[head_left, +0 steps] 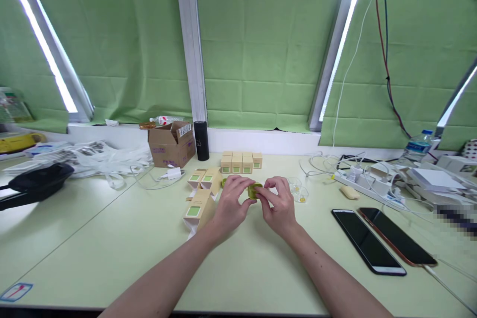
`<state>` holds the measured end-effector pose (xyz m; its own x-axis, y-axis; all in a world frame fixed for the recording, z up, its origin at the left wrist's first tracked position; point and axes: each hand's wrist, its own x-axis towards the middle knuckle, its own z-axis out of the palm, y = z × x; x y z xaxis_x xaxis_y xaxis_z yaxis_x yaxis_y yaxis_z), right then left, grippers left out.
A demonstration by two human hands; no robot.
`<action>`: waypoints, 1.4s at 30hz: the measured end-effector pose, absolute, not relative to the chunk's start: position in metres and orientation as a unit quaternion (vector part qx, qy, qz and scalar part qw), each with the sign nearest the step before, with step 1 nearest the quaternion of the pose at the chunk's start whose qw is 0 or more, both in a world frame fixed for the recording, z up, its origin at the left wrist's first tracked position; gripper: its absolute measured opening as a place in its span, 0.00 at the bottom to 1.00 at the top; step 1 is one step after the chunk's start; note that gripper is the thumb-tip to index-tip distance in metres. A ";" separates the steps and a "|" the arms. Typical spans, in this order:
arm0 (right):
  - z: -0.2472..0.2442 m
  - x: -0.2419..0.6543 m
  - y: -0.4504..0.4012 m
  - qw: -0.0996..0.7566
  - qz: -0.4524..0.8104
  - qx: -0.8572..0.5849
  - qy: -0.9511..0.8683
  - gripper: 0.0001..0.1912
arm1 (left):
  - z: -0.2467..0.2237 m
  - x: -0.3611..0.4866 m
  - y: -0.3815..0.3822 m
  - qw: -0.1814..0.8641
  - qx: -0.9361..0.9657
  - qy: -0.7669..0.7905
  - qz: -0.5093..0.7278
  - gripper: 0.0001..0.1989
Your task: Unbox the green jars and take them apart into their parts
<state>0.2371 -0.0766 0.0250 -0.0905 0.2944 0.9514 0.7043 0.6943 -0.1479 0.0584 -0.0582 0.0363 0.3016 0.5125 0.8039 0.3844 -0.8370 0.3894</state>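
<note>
A small olive-green rounded case (255,190) is held up between my two hands above the middle of the table. My left hand (231,204) pinches its left side with thumb and fingers. My right hand (278,205) has its fingertips on the right side and front of the case. Another small green item (223,182) shows partly behind my left hand. To the left are opened kraft-paper boxes with green labels, the nearest box (194,211) lying beside my left wrist. Clear plastic cups (298,190) with small yellow pieces stand just right of my right hand.
Several closed kraft boxes (237,163) stand behind my hands. A cardboard carton (169,146) and a black cylinder (201,140) are at the back left. Two phones (367,241) (397,236), a power strip (367,191) and tangled cables occupy the right; white cables and a black object (40,184) lie left.
</note>
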 end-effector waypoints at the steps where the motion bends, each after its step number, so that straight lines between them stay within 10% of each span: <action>1: 0.025 0.237 -0.077 0.570 -0.188 -0.353 -0.717 0.14 | 0.036 0.059 -0.058 0.052 0.808 0.276 0.518 0.21; 42: 0.026 0.235 -0.079 0.534 -0.241 -0.351 -0.731 0.12 | 0.038 0.063 -0.065 0.059 0.799 0.297 0.520 0.20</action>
